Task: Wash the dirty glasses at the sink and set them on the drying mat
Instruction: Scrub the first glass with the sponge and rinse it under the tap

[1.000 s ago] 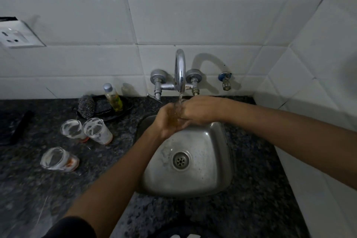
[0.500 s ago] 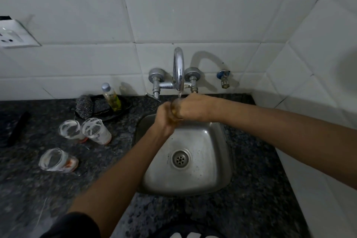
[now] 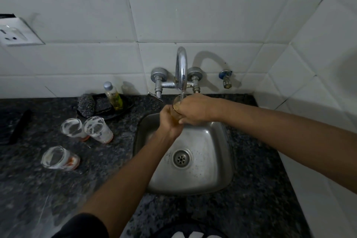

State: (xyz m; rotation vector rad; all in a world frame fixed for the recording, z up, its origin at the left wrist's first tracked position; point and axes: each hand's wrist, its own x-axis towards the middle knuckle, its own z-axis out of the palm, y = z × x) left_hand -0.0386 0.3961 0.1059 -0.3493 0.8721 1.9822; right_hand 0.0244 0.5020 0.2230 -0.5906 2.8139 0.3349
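Observation:
Under the tap (image 3: 181,69), water runs into a small glass (image 3: 176,103) held over the steel sink (image 3: 210,160). My right hand (image 3: 195,109) wraps round the glass from the right. My left hand (image 3: 170,121) grips its lower part from below. Most of the glass is hidden by my fingers. Three soapy glasses stand on the dark counter to the left: two side by side, one (image 3: 72,128) and another (image 3: 98,129), and a third (image 3: 58,158) nearer me, lying tilted.
A dark tray (image 3: 108,108) behind the glasses holds a scrubber (image 3: 86,103) and a small soap bottle (image 3: 113,95). A dark mat (image 3: 13,125) lies at the far left. A wall socket (image 3: 17,33) and white tiled walls close in behind and on the right.
My hands have shifted slightly on the glass under the running water, and its rim now shows beneath the spout. The soapy glasses have not moved.

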